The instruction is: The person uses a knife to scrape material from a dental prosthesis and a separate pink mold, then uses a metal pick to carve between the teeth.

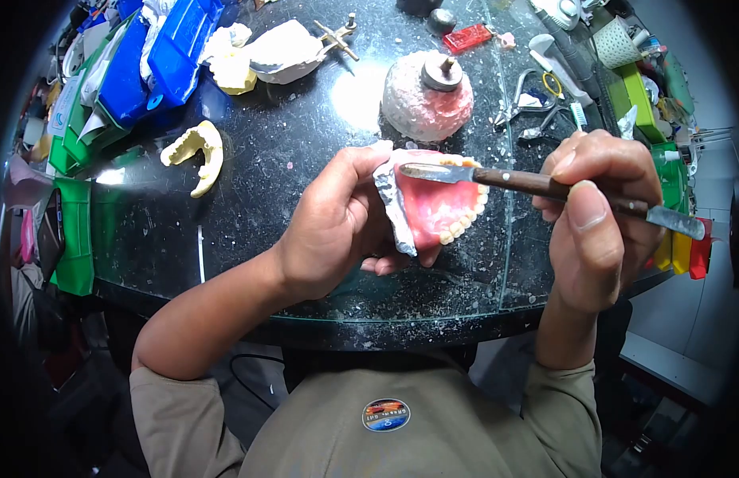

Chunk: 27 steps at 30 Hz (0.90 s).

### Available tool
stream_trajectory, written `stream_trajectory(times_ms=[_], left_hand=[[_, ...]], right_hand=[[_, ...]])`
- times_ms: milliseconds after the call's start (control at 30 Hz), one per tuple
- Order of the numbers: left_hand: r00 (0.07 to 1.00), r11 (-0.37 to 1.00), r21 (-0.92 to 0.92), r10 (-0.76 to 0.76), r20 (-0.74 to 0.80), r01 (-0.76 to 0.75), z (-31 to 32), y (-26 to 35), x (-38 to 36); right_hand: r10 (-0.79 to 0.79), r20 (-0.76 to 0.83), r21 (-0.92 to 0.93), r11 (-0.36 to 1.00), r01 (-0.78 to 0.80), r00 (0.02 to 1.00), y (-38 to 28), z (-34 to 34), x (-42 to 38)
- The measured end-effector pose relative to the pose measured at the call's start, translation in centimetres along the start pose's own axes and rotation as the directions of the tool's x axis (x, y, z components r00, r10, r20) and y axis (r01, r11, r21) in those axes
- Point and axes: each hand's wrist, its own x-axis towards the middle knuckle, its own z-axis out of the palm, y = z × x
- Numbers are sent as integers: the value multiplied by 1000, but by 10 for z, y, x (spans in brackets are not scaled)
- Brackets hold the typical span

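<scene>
Wrapped round the back of a denture model is my left hand (337, 203), thumb on top and fingers beneath. The denture (433, 205) has pink wax and a row of cream teeth along its right side, with a grey-white plaster edge (395, 211) on the left. My right hand (604, 211) pinches a wax knife (521, 182) by its dark wooden handle. The knife's long metal blade reaches left and overlaps the upper part of the pink wax in this view. Its other, short flat end sticks out past my right hand.
A rounded plaster lump (427, 99) with a metal knob stands behind the denture. A cream U-shaped cast (196, 155) lies at left, near blue bins (182, 52). Plaster pieces (286, 52), a red wax block (467, 38) and scissors (533, 99) lie further back. White crumbs dot the dark glass tabletop.
</scene>
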Motion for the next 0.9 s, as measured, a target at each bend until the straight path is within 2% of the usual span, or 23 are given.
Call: stream_trajectory(times_ms=[467,667,900], left_hand=[[997,1000,-22,8,74,-7,-4,1,1],[1000,1000,12,20,22,-20,-2,0,1],[998,1000,11,9,55,-9,-2,2,-1]], right_hand=[[-48,33,-17,999,49,998,3,1,0],[-46,7,-26,999,46,999,4,1,0],[-26,-13,-54,998,26,1000,2,1,0]])
